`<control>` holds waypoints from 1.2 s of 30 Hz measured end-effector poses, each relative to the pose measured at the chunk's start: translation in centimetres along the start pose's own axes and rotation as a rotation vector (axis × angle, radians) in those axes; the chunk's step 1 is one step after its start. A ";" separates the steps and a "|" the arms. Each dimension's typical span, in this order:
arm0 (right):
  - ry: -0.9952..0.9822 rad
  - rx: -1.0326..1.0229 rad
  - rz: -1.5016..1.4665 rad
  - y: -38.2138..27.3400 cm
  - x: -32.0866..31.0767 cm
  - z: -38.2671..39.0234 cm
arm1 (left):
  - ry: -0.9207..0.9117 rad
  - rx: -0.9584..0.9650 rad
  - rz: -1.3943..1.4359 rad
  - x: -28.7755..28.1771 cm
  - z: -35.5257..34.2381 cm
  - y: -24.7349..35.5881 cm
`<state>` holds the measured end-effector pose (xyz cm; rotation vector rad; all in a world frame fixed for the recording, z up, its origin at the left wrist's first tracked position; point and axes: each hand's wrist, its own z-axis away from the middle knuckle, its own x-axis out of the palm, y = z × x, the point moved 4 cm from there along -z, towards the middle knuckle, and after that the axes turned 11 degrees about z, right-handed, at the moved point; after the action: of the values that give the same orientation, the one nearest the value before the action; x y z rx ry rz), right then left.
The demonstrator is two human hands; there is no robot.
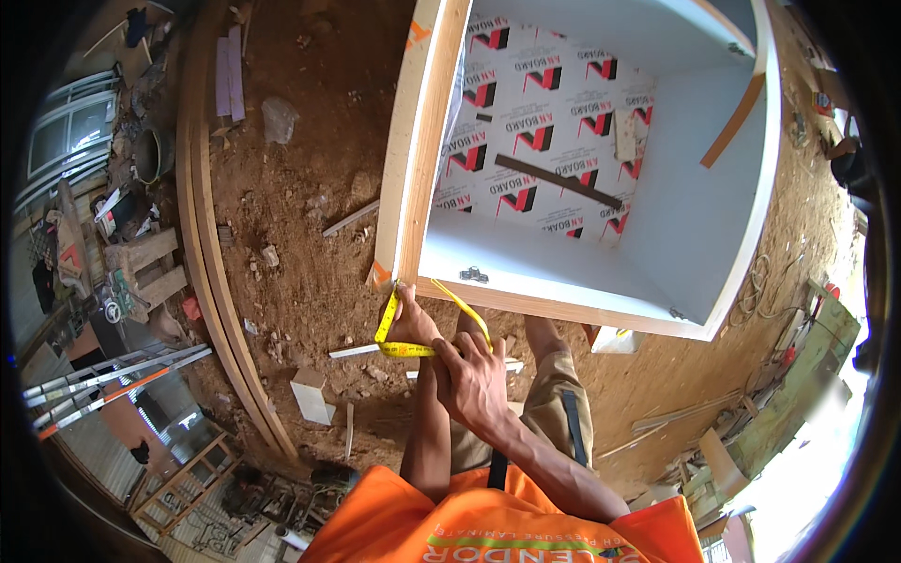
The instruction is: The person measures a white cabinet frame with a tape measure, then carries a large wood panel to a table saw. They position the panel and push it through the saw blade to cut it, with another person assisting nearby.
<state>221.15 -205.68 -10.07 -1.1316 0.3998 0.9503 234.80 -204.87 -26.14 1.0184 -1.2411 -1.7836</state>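
Tape point(404, 350): yellow, bent. Right hand point(476, 380): fingers were curled closed around it. Left hand point(413, 322): fingers, partly hidden, apparently pinched it beside the cabinet point(690, 178).

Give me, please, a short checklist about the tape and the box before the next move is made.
1. Left hand at the near left corner of the box: ok.
2. Left hand's grip on the yellow tape: cannot tell, the contact is too small to see.
3. Right hand holding the tape: ok.
4. Tape straight: not ok, it bends sharply.
5. Inside of the box clear: not ok, a dark strip lies there.
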 end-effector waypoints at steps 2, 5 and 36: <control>-0.012 0.018 -0.022 0.6 0.2 -0.4 | 0.079 -0.054 -0.062 0.4 0.7 0.5; -0.059 0.024 -0.057 0.9 0.8 -1.0 | 0.154 -0.053 -0.147 1.1 1.3 0.8; -0.147 0.229 -0.316 2.6 3.6 -1.7 | 0.168 -0.026 -0.332 3.2 1.8 1.7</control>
<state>221.41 -205.31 -14.79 -0.8786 0.1964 0.6850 231.99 -207.48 -24.78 1.3935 -0.9863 -1.9063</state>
